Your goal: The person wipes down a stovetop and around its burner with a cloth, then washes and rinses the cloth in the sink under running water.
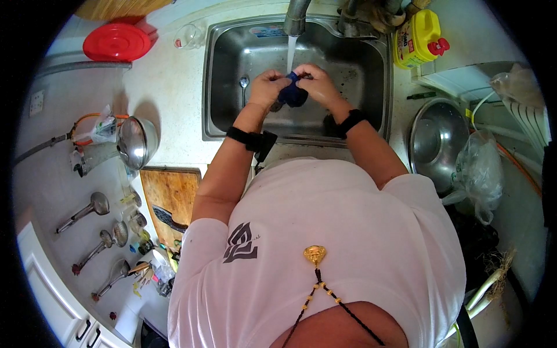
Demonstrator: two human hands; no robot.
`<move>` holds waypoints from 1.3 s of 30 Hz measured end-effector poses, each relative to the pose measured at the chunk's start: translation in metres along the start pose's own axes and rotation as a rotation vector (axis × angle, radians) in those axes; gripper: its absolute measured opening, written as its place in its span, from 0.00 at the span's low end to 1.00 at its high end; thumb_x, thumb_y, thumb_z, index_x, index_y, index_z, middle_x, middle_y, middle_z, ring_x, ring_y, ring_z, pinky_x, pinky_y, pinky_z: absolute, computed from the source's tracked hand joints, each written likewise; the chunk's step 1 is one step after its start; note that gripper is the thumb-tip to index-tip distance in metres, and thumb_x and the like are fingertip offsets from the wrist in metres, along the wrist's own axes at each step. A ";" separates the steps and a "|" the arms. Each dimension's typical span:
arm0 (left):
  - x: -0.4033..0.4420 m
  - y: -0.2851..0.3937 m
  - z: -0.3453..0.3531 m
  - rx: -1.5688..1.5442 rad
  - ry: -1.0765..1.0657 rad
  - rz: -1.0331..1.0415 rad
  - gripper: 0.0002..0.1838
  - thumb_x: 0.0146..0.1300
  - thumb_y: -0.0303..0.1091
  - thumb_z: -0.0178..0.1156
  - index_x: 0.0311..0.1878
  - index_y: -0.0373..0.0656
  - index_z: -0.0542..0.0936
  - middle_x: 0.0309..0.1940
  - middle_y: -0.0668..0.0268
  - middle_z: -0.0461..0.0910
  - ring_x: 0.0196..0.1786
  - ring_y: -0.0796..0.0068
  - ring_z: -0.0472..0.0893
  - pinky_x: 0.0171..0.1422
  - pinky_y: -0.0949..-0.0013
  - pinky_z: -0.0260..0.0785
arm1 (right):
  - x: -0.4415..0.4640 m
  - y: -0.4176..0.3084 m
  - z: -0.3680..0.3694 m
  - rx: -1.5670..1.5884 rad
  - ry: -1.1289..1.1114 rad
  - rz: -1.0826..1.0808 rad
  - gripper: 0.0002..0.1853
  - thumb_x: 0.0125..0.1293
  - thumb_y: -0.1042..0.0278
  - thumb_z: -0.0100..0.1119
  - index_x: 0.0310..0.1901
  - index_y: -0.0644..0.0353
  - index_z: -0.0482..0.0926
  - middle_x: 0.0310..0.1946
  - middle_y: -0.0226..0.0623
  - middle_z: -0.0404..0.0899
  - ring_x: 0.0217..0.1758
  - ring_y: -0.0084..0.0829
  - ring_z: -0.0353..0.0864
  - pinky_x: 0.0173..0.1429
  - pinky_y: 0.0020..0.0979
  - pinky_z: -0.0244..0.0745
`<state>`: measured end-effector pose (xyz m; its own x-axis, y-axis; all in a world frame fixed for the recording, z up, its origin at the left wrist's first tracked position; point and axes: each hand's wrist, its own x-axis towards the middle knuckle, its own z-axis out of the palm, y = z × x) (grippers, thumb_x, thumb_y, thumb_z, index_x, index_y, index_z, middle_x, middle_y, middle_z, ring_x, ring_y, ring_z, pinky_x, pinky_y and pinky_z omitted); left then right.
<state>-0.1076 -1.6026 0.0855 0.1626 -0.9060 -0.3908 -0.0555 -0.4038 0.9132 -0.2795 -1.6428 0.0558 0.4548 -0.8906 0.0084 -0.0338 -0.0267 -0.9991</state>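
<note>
A dark blue cloth is held between my two hands over the sink. My left hand pinches its left side, and my right hand grips its upper right side. Water runs from the faucet in a stream that falls onto or just behind the cloth between my hands. A spoon lies in the basin to the left of my left hand. The cloth's lower part hangs above the drain area, which is partly hidden.
A red plastic lid and a clear glass sit left of the sink. On the right are a yellow detergent bottle and a metal basin. A cutting board bears a dark-handled knife. Ladles hang at left.
</note>
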 end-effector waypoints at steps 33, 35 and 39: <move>-0.023 -0.006 0.008 -0.085 0.013 -0.181 0.07 0.50 0.31 0.64 0.31 0.40 0.80 0.25 0.68 0.75 0.28 0.75 0.72 0.31 0.70 0.65 | 0.011 0.017 -0.141 -0.756 0.313 0.210 0.15 0.66 0.59 0.56 0.49 0.57 0.83 0.48 0.46 0.84 0.50 0.50 0.82 0.54 0.43 0.78; -0.021 -0.009 0.007 -0.056 0.008 -0.201 0.07 0.49 0.31 0.64 0.31 0.40 0.80 0.25 0.68 0.75 0.28 0.75 0.72 0.31 0.70 0.64 | 0.014 0.029 -0.144 -0.780 0.288 0.262 0.15 0.66 0.59 0.55 0.49 0.56 0.83 0.49 0.45 0.84 0.51 0.50 0.82 0.54 0.43 0.78; -0.019 -0.017 0.001 -0.031 -0.004 -0.216 0.05 0.53 0.32 0.65 0.32 0.44 0.80 0.26 0.71 0.77 0.30 0.78 0.73 0.36 0.73 0.63 | 0.009 0.037 -0.142 -0.890 0.250 0.401 0.16 0.63 0.61 0.54 0.48 0.57 0.84 0.49 0.48 0.83 0.52 0.51 0.81 0.55 0.42 0.77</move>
<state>-0.1104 -1.5782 0.0770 0.1638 -0.7991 -0.5785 0.0110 -0.5849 0.8110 -0.4026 -1.7164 0.0245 0.0676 -0.9752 -0.2109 -0.8420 0.0576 -0.5364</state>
